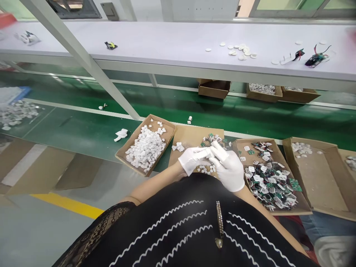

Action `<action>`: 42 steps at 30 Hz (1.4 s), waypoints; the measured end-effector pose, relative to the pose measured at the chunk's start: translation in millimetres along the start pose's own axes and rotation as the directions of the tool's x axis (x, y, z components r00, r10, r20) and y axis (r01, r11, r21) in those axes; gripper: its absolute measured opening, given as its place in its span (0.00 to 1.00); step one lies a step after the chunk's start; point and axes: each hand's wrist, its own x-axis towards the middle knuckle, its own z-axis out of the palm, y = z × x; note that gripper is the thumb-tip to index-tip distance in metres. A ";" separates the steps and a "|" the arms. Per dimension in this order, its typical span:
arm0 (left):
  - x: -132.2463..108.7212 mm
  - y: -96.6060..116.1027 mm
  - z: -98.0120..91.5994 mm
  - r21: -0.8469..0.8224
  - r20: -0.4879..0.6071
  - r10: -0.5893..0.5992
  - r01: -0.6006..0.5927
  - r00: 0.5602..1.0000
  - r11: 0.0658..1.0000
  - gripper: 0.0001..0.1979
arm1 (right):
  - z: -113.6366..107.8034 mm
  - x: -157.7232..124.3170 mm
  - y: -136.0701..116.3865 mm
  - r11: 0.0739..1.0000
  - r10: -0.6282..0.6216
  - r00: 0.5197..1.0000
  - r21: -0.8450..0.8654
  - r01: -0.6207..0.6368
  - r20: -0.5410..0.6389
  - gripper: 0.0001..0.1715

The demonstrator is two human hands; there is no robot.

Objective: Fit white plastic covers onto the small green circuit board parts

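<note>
Both my hands wear white gloves and meet over the middle cardboard tray (pixel 191 135). My left hand (pixel 193 158) and my right hand (pixel 228 165) are closed together on a small white part (pixel 208 151) pinched between their fingers. Under them lie a few small white pieces and green circuit boards (pixel 210 138). To the left stands a tray of white plastic parts (pixel 145 148). Right of my hands is a tray heaped with circuit boards and white covers (pixel 268 180).
A green conveyor belt (pixel 83 126) runs behind the trays, crossed by a slanted metal bar (pixel 83 59). Further right sits a nearly bare cardboard tray (pixel 319 178). A white bench (pixel 167 40) beyond carries white discs (pixel 241 52) and wired boards (pixel 315 59). Boxes (pixel 214 88) stand under it.
</note>
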 end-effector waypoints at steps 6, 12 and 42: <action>0.6 -7.5 9.0 0.096 -0.158 0.048 -0.033 0.986 0.995 0.23 | 2.6 9.5 -3.1 0.999 0.031 0.997 -0.036 -0.029 0.070 0.20; -7.2 -1.9 4.5 0.154 -0.026 0.112 -0.107 0.993 0.982 0.27 | -1.5 4.8 -2.1 0.998 0.059 0.997 -0.015 -0.059 -0.054 0.19; -4.0 -2.0 11.1 -0.319 0.038 -0.115 0.121 0.993 0.940 0.29 | -9.1 24.3 -12.2 0.953 0.110 0.981 0.264 -0.150 0.161 0.24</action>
